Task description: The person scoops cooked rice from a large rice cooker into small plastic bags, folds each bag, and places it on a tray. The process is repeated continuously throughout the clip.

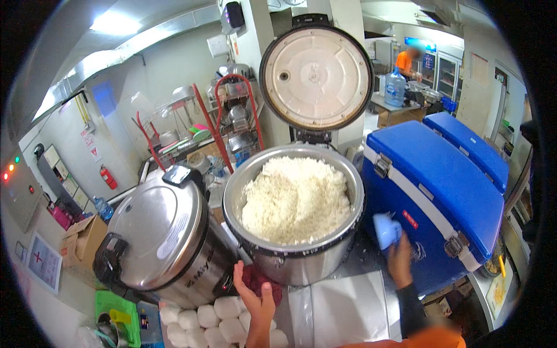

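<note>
My right hand [401, 261] grips a light blue plastic scoop or cup [386, 231], slightly blurred, beside a blue cooler box at the right. My left hand [256, 296] is raised with its fingers apart, holding nothing, in front of a dark red cloth [266, 285]. Between and beyond my hands stands a large steel rice cooker [304, 266], its lid [317, 78] up, full of cooked white rice [296, 200]. Several rounded white portions [209, 316], seemingly rice, sit below left, near my left hand. A sheet of clear or white plastic [348, 309] lies on the counter between my forearms.
A second steel rice cooker [156, 235], lid down, stands at the left. Blue cooler boxes [435, 165] flank the right side. A green crate [114, 311] is at the lower left. Racks with pots and red hand trucks [217, 126] stand behind. A person in orange [405, 63] is far back.
</note>
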`<action>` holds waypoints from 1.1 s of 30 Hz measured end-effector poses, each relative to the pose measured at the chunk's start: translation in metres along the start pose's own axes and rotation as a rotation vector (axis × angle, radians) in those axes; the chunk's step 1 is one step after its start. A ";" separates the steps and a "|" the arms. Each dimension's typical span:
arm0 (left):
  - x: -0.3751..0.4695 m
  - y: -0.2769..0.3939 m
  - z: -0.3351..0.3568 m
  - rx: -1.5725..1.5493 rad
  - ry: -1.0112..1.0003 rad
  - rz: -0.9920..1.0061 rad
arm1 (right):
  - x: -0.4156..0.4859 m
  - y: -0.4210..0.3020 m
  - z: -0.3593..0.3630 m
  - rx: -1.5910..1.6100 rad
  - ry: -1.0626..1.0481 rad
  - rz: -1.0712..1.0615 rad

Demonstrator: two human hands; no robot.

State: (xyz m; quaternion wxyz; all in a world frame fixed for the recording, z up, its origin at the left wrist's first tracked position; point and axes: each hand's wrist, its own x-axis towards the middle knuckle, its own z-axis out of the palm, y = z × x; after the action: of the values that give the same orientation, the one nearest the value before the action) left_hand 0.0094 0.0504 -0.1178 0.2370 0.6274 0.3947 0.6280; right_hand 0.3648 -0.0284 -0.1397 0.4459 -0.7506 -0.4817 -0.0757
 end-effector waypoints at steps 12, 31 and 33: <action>0.052 -0.019 0.074 -0.096 0.334 -0.018 | 0.210 -0.202 0.135 -0.739 -0.413 -0.734; 0.050 -0.027 0.078 -0.205 0.376 0.000 | 0.162 -0.244 0.089 -0.350 -1.810 -0.605; 0.051 -0.026 0.079 -0.157 0.389 -0.003 | 0.168 -0.251 0.075 -0.307 -1.834 -0.436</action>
State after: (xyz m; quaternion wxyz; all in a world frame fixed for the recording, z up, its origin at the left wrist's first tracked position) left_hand 0.0762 0.1217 -0.1159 0.2055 0.4735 0.3839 0.7657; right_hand 0.2308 0.1726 0.0569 -0.2326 -0.4616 -0.7577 0.3983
